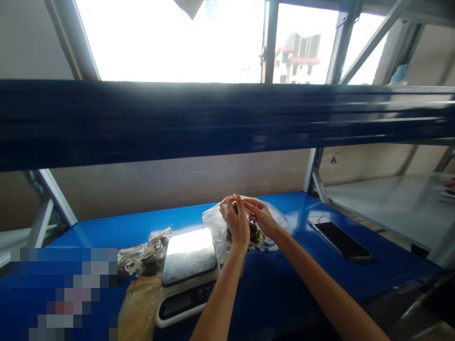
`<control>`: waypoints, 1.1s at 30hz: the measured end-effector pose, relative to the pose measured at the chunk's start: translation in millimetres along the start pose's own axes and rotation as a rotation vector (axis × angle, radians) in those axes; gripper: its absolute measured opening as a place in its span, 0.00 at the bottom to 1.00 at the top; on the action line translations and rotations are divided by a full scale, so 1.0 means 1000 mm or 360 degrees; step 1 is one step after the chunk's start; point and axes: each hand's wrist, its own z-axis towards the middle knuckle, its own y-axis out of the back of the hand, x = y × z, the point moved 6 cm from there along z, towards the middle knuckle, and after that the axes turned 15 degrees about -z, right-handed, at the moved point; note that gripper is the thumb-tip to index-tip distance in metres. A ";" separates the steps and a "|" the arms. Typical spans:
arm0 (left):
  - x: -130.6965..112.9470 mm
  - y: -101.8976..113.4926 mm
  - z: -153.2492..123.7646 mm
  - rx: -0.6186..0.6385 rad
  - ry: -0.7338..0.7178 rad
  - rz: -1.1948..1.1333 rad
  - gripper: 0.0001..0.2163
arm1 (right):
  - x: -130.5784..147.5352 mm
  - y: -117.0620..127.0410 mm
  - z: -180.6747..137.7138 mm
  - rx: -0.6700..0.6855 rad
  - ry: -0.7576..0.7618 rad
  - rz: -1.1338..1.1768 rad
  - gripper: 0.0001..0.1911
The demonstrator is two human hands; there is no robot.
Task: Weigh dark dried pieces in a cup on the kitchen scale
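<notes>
My left hand (235, 220) is raised over a clear plastic bag (213, 219), its fingers curled round something small and dark that I cannot make out. Close against it, my right hand (261, 215) has its fingertips pinched together, touching or almost touching the left fingers. Whatever the right fingertips hold is hidden. Under both hands, small dark pieces (254, 232) with a bit of yellow among them lie in or on the bag. To the left of my left forearm sits a white digital scale (190, 258) with a shiny metal plate.
A phone (339, 237) lies on the blue shelf (284, 284) at the right. Left of the scale are clear bags with dark contents (151, 255) and a yellowish bag (138, 308). A thick blue beam (213, 121) crosses above the hands, between grey metal posts.
</notes>
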 end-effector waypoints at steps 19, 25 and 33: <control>0.005 -0.005 0.004 0.0148 -0.0028 -0.0073 0.17 | 0.002 -0.004 -0.001 0.0123 0.0073 -0.0052 0.16; 0.004 -0.006 0.005 0.0184 -0.0003 0.0081 0.14 | 0.003 0.002 0.000 -0.0051 0.0036 -0.0018 0.15; 0.006 -0.006 0.006 0.0186 -0.0127 0.0168 0.10 | 0.000 0.013 0.003 -0.0221 0.0053 -0.0178 0.16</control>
